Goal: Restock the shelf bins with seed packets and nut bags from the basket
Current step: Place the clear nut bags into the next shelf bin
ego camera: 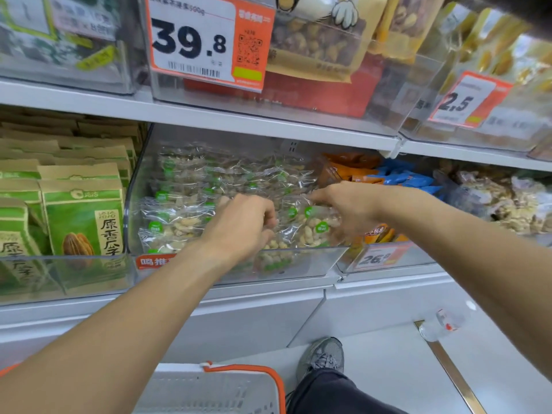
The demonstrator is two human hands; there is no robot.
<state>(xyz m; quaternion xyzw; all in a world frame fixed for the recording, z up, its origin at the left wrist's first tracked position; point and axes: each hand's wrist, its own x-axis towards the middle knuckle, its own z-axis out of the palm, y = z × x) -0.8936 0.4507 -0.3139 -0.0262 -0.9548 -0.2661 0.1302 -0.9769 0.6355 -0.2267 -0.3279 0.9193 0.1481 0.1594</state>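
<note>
Both grips close on clear nut bags (310, 231) inside the middle bin (298, 264): left hand (242, 225) and right hand (349, 210) curl into the pile. I judge slippery film could slide forward over the low front lip below my fingers, toward the basket (215, 389).

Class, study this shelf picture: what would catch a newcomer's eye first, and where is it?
The big 39.8 price tag on the top shelf stands out first. Below it, both hands, left hand and right hand, reach into the middle bin of clear nut bags. Green seed packets fill the bin to the left.
</note>
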